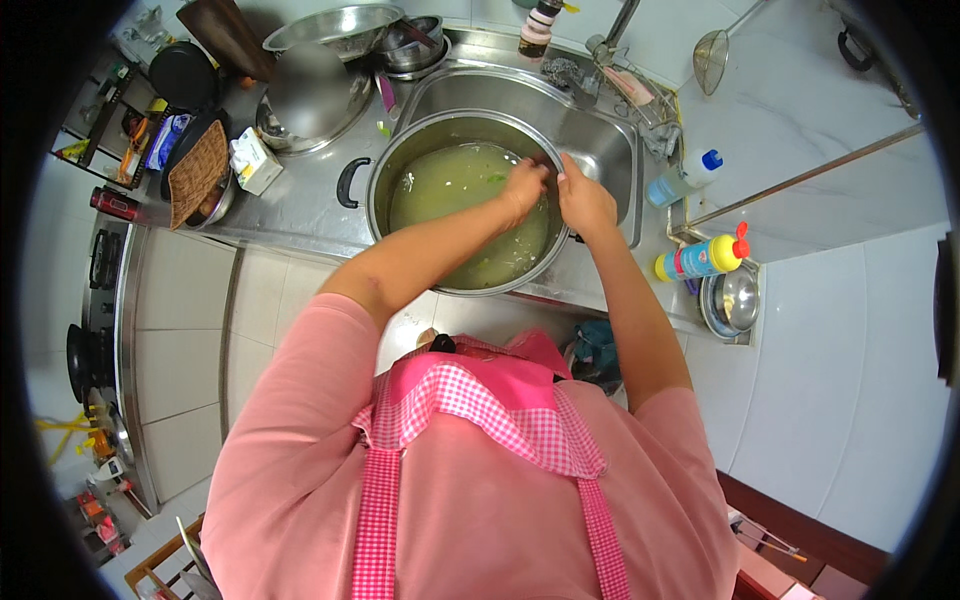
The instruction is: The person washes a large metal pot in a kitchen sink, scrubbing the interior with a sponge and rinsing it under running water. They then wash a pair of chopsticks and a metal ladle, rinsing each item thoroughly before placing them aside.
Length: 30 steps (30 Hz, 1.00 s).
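Note:
A large stainless steel pot [469, 118] stands at the counter's front, partly over the sink. Cloudy yellow-green water [442, 202] fills much of it, with small white and green bits afloat. My right hand [589, 201] grips the pot's right rim, thumb at the top edge. Inside the pot, my left hand [526, 187] is over the water, close to the right inner wall. Its fingers are curled and blurred, so whether they hold something is unclear. A black side handle [351, 182] sticks out at the pot's left.
Behind the pot lies a steel sink [450, 88] with a faucet [600, 45]. A blue-capped bottle [684, 180], a yellow-and-blue bottle [701, 257] and steel bowls [735, 300] line the right. Leftward are a tissue pack [255, 161], a wicker tray [199, 172] and a steel lid [352, 112].

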{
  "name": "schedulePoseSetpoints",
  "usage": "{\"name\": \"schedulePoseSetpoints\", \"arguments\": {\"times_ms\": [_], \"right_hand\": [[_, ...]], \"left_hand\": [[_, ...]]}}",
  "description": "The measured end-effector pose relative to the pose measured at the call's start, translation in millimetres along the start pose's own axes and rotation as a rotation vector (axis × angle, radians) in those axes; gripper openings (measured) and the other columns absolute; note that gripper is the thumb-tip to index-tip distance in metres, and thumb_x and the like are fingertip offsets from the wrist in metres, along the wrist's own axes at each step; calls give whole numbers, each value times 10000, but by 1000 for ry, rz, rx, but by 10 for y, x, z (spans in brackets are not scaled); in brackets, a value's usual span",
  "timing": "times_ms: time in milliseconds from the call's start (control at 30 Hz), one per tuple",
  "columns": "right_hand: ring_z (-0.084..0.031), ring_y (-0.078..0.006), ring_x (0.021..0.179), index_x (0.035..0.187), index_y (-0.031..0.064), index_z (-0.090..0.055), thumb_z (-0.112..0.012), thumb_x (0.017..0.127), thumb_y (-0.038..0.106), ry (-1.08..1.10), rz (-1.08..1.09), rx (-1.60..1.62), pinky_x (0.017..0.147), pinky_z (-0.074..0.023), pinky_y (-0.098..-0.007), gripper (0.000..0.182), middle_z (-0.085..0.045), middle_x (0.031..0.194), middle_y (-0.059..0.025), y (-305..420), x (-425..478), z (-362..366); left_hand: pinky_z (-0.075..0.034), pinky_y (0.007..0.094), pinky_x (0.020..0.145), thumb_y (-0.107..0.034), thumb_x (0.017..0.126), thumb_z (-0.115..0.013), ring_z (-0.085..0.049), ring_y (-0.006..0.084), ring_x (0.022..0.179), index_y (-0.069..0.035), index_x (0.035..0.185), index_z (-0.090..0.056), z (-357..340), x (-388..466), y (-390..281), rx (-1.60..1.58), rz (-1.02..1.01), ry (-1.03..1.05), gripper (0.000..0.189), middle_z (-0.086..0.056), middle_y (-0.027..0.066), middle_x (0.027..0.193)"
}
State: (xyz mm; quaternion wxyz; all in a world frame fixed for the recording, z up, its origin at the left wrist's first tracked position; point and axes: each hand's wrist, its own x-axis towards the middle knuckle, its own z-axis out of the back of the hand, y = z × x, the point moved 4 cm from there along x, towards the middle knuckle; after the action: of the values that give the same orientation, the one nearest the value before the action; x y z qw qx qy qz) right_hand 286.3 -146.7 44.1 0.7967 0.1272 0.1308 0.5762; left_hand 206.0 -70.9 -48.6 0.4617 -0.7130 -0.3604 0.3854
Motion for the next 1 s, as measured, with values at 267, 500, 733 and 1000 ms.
{"name": "schedulePoseSetpoints", "arguments": {"times_ms": [267, 500, 733, 1000], "right_hand": [[-567, -341, 883, 1263, 229, -407, -361, 875, 329, -51, 14, 68, 768, -427, -433, 403, -606, 935, -163, -91, 36, -39], [-574, -338, 873, 1254, 219, -419, -363, 870, 317, -7, -47, 82, 772, -432, -437, 400, -608, 934, -163, -182, 8, -30], [-579, -340, 859, 1247, 211, -425, -357, 873, 303, -32, 29, 56, 768, -435, -447, 391, -609, 928, -167, 15, 54, -60], [-565, -341, 896, 1250, 222, -426, -356, 874, 327, -22, -32, 58, 778, -430, -435, 397, -601, 955, -169, -93, 7, -8]], "left_hand": [[-421, 380, 785, -126, 733, -492, -524, 308, 885, 56, 983, -511, 325, 508, 223, 341, -352, -846, 310, -564, 191, 935], [-430, 301, 670, -76, 806, -391, -517, 204, 731, 34, 910, -525, -122, -413, 532, 208, 52, 446, 202, -559, 124, 856], [-396, 298, 591, -29, 719, -417, -472, 168, 632, 23, 876, -516, 352, 414, 352, 402, -289, -61, 193, -531, 57, 727], [-427, 322, 826, 23, 708, -443, -428, 247, 1048, 38, 1054, -501, 38, -316, 353, 645, -209, 475, 351, -453, 144, 1078]]}}
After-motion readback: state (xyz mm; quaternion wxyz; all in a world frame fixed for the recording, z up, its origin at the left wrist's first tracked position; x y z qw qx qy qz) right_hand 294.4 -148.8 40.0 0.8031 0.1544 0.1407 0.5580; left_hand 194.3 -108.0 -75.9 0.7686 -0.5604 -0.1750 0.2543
